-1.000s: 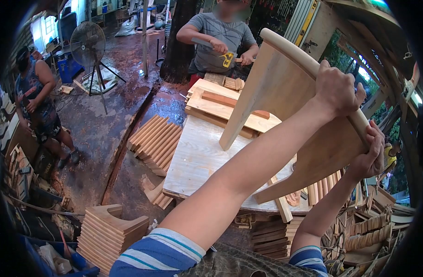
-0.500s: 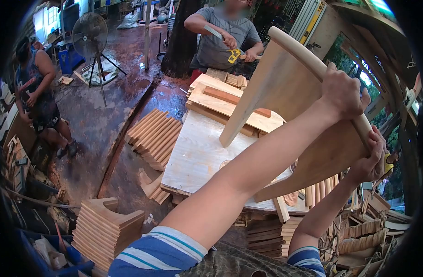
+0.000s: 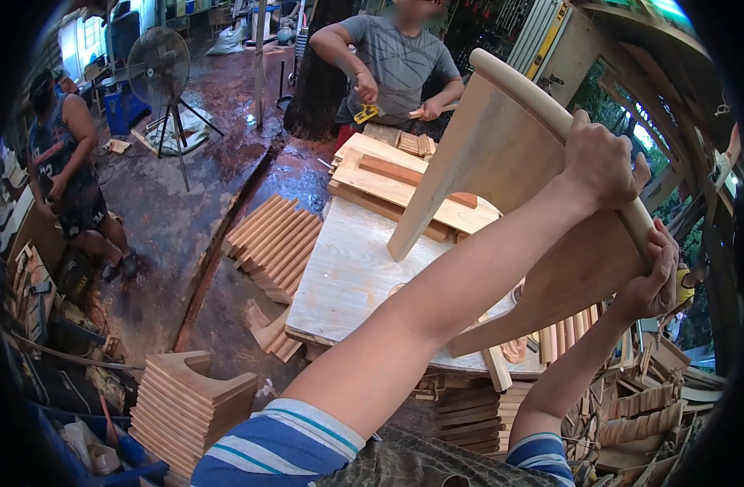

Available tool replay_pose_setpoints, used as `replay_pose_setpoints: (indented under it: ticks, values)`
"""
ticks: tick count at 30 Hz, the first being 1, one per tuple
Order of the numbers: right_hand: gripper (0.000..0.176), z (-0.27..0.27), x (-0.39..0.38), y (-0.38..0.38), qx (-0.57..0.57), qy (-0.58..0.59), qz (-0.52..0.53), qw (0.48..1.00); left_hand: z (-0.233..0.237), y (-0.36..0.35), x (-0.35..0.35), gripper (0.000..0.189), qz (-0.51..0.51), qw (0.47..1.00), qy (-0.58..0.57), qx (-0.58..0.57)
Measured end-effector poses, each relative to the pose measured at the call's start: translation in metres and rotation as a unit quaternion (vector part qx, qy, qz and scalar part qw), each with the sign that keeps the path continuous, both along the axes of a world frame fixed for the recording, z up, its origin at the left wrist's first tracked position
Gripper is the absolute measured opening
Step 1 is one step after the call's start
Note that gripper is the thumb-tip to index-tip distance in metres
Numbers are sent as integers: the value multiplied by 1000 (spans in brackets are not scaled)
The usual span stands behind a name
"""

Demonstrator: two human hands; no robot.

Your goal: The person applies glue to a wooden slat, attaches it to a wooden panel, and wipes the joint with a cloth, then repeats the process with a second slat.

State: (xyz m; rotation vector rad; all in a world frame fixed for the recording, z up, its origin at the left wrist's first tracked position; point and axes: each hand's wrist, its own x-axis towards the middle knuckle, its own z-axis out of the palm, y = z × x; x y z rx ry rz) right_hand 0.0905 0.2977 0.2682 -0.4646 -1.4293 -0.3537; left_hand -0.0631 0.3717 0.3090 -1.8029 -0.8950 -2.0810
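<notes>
A pale wooden panel point(image 3: 518, 154) with a rounded upper edge and an arched cut-out between two legs stands tilted on the worktable point(image 3: 339, 276). My left hand point(image 3: 603, 162) is closed over the panel's upper edge, a little past its middle. Lower along that edge, near its right end, the fingers of my right hand point(image 3: 652, 272) wrap around it. My left forearm crosses in front of the panel and hides part of its cut-out.
Flat boards point(image 3: 412, 183) lie at the table's far side. Stacked wooden slats point(image 3: 275, 239) and cut-out panels point(image 3: 189, 406) stand to the left. A co-worker point(image 3: 396, 65) across the table holds a yellow tool point(image 3: 366, 114). Another person point(image 3: 68, 162) stands near a fan point(image 3: 159, 69).
The co-worker's hand with the yellow tool has moved down and to the left. My hands and the panel stay almost where they were.
</notes>
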Motion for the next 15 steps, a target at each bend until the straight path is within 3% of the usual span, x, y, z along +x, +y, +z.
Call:
replay_pose_setpoints:
  ticks: [15]
  values:
    - [35, 0, 1, -1, -4, -7, -3, 1000, 1, 2, 2, 41, -8, 1000, -2, -30]
